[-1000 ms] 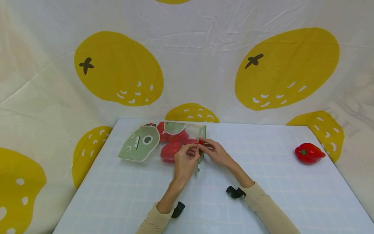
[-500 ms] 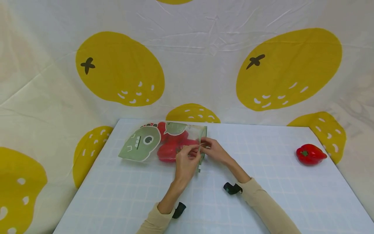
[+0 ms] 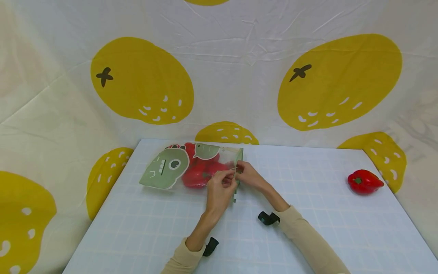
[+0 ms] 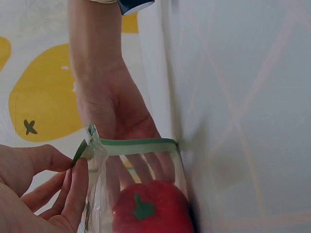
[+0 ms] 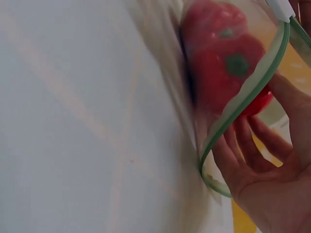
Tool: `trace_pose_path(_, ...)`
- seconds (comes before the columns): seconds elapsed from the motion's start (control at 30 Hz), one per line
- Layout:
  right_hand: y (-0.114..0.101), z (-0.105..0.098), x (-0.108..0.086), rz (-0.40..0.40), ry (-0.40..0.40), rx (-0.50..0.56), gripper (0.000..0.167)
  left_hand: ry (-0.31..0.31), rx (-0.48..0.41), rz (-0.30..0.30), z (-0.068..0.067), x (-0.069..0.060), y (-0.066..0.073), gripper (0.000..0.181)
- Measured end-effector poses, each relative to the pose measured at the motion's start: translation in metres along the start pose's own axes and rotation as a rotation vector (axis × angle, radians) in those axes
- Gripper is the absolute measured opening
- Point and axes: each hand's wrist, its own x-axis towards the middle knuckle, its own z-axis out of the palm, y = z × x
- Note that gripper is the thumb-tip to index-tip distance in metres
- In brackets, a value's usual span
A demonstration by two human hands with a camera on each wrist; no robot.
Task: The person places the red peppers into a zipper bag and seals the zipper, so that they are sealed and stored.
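One left hand (image 3: 219,190) on my feed, pinching the green rim (image 4: 141,142) of a clear bag (image 3: 161,171) | right hand (image 3: 252,176), fingers spread inside at a red pepper (image 4: 155,213) | bag: desk's (image 3: 137,228) far edge, leftward | loose pepper (image 3: 364,182): near right edge

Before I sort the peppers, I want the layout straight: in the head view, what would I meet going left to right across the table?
The bag's face print → the left hand → the right hand → the loose pepper.
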Motion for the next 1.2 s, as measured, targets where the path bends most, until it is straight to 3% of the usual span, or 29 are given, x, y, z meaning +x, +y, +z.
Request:
trace_pose_path(0.33, 0.003, -0.002, 0.001, 0.029, -0.017, 0.003, 0.041, 0.007, -0.001, -0.026, 0.001, -0.001, 0.003, 0.017)
trace_pose_path(0.6, 0.007, -0.012, -0.008, -0.022, -0.037, 0.026, 0.035, 0.024, 0.02, -0.013, 0.003, -0.001, 0.001, 0.019)
trace_pose_path(1.2, 0.011, -0.042, -0.032, 0.018, 0.077, 0.01, 0.04, -0.001, 0.027, -0.069, -0.001, -0.002, 0.0, 0.018)
